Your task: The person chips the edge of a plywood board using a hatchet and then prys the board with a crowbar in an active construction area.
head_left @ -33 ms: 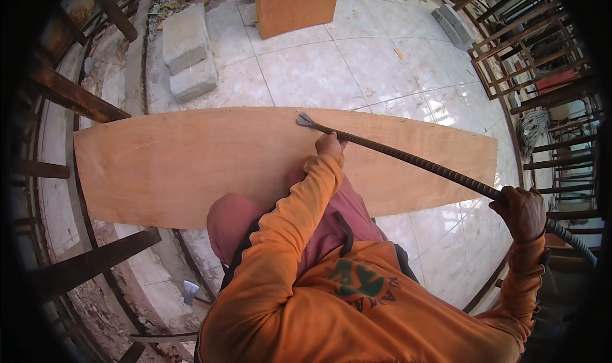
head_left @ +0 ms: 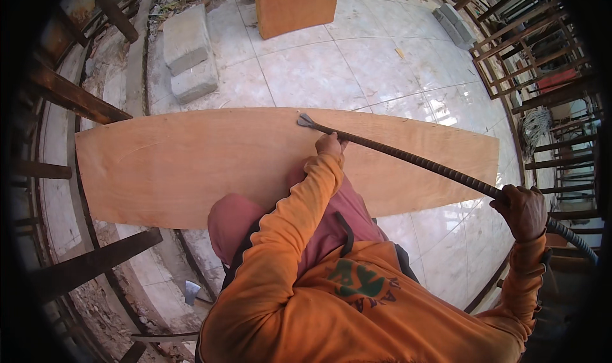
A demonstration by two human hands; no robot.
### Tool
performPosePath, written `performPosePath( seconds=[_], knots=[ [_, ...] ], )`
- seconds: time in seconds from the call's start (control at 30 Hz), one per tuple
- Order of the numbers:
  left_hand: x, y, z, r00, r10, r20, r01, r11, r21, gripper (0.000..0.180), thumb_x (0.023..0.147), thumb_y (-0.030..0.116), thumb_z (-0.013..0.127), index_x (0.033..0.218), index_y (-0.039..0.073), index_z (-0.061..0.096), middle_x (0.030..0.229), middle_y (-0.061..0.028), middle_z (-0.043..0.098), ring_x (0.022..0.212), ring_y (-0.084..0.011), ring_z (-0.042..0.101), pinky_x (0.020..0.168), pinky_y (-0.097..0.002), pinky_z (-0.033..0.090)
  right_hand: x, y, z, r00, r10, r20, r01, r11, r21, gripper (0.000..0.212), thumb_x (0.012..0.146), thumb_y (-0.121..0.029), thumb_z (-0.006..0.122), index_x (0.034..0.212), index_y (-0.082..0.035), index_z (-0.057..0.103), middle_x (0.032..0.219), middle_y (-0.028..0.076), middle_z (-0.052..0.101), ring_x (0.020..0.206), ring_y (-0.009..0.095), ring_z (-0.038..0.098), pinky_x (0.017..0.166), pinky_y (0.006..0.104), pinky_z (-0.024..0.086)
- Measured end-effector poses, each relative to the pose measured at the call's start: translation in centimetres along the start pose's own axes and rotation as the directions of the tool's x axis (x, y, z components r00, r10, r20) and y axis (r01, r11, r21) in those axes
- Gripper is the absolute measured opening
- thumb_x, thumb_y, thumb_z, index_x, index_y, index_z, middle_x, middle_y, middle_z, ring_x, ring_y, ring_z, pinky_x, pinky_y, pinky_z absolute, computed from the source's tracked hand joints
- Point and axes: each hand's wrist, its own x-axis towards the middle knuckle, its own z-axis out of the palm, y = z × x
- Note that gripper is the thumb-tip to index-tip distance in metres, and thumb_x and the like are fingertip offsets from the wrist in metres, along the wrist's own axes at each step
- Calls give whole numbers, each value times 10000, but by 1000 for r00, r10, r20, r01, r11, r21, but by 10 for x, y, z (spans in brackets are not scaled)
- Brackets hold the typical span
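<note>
A long pry bar [head_left: 414, 162], dark and ribbed like rebar with a flattened forked claw, slants across a plywood panel [head_left: 172, 165]. Its claw lies on the panel near the far edge, by a tiny light speck I cannot make out. My left hand [head_left: 330, 146] is closed around the bar just behind the claw. Farther along, my right hand [head_left: 523, 213] grips the shaft beyond the panel's right end, and the bar's tail runs on past it to the right. My knee in pink trousers [head_left: 234, 226] overlaps the panel's near edge.
Pale tiles [head_left: 306, 69] cover the floor ahead. Grey blocks [head_left: 186, 41] are stacked at far left, and an orange-brown wooden piece [head_left: 296, 9] stands at the far middle. Timber beams [head_left: 95, 264] jut in from the left over rubble. Wooden frames [head_left: 529, 63] and coiled wire [head_left: 534, 130] lie right.
</note>
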Motion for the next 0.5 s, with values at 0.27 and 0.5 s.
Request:
performPosePath(
  seconds=[0.27,0.5],
  knots=[
    [10,14,1,986,88,138,-83,996,-44,297,950,37,447,1227,-70,457,1085,-157,564,985,-288,603,921,-440,523,16,13,42,999,36,6,-36,994,102,293,691,-299,786,693,-107,565,603,71,600,562,289,584,587,407,438],
    [39,36,-37,996,87,4,-86,983,163,353,900,-15,485,1230,-129,434,1083,-225,557,954,-335,607,833,-435,573,-3,58,214,962,174,210,-230,932,280,338,705,-360,784,712,-88,584,656,130,629,631,363,610,572,463,464]
  ],
)
